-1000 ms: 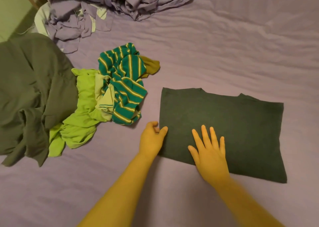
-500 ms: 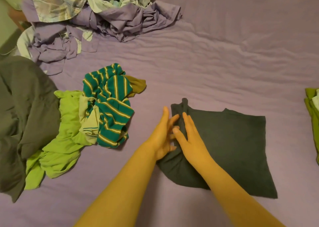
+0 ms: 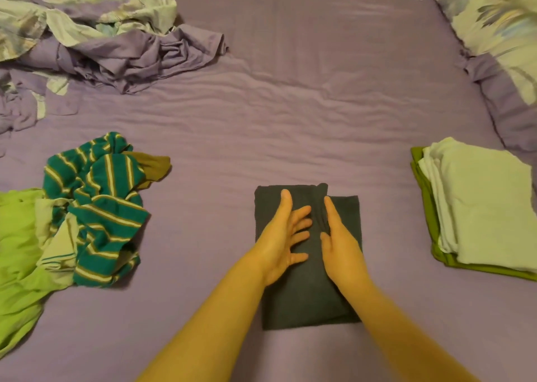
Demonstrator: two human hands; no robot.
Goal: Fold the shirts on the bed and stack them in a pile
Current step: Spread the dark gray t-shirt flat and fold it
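From the head view, we judge the risk is the top fold springing open if our palms lift unevenly off the dark grey folded cotton shirt (image 3: 305, 288) on the purple bed sheet (image 3: 290, 114). It lies directly beneath our left hand (image 3: 283, 236) and right hand (image 3: 338, 242), both flat, fingers extended, pressing it.

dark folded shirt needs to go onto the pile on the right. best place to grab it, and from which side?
Judging by its pose, take the dark folded shirt by its two long side edges, left hand and right hand sliding under from either side. It lies flat as a narrow layered rectangle, so support underneath should keep the folds together on the way to the folded pile.
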